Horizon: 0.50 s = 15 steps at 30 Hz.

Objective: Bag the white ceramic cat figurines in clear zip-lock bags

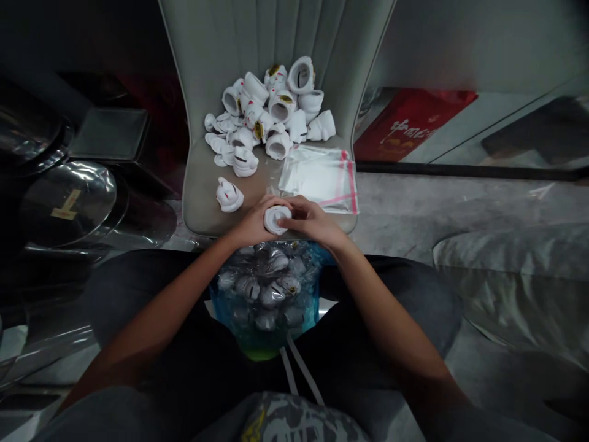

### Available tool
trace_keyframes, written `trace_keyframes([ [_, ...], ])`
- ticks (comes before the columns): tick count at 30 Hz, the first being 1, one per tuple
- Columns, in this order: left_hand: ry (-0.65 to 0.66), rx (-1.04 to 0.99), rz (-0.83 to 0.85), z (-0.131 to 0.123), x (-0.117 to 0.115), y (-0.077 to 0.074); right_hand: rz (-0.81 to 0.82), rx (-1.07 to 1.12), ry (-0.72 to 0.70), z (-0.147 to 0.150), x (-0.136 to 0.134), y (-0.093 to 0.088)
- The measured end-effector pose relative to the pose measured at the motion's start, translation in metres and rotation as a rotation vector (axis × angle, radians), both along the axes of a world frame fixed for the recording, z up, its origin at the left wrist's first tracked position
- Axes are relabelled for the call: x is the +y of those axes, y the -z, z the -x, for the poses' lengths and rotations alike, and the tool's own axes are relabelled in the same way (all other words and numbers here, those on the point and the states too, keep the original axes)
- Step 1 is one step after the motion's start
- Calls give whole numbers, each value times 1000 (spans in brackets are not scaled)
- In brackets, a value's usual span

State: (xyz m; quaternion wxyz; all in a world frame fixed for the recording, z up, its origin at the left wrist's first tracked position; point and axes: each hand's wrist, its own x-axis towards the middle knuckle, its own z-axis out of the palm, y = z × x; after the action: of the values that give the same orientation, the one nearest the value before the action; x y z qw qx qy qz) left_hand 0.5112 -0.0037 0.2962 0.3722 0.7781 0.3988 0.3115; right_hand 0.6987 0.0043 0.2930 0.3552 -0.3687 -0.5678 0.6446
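Note:
My left hand (pixel 258 220) is wrapped round a white lucky cat coin bank (pixel 271 222), its round bottom turned up toward me. The thumb of my right hand (pixel 309 220) presses on that bottom, where a white disc seems to sit; its fingers curl along the side. Just to the left, one white cat figure (pixel 229 195) lies apart on the chair seat. Behind my hands is a heap of white cat banks (pixel 281 107), several with open bottoms facing out. White round plugs (pixel 221 138) are piled at the heap's left.
Clear plastic bags (pixel 313 178) with a pink strip lie on the right of the chair seat (pixel 197 184). Below, between my knees, a blue container (pixel 221 313) holds several bagged cat figures. Metal canisters (pixel 69 202) stand left; a red bag (pixel 409 126) is at right.

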Motion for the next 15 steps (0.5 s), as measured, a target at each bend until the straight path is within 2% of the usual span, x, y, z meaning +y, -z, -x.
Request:
trace_keyframes([
  [3,-91,-52,-10,-7,-1,8,-75,-86,126,-3,-1,-4],
  [6,-207,-105,-43,-15,-4,17,-281,-278,274,-8,-3,-18],
  [10,-253,-54,-133,-23,-11,24,-517,-628,189,-12,-12,-43],
  [15,-288,8,-191,-30,-15,27,-596,-1029,103,-2,-25,-61],
])
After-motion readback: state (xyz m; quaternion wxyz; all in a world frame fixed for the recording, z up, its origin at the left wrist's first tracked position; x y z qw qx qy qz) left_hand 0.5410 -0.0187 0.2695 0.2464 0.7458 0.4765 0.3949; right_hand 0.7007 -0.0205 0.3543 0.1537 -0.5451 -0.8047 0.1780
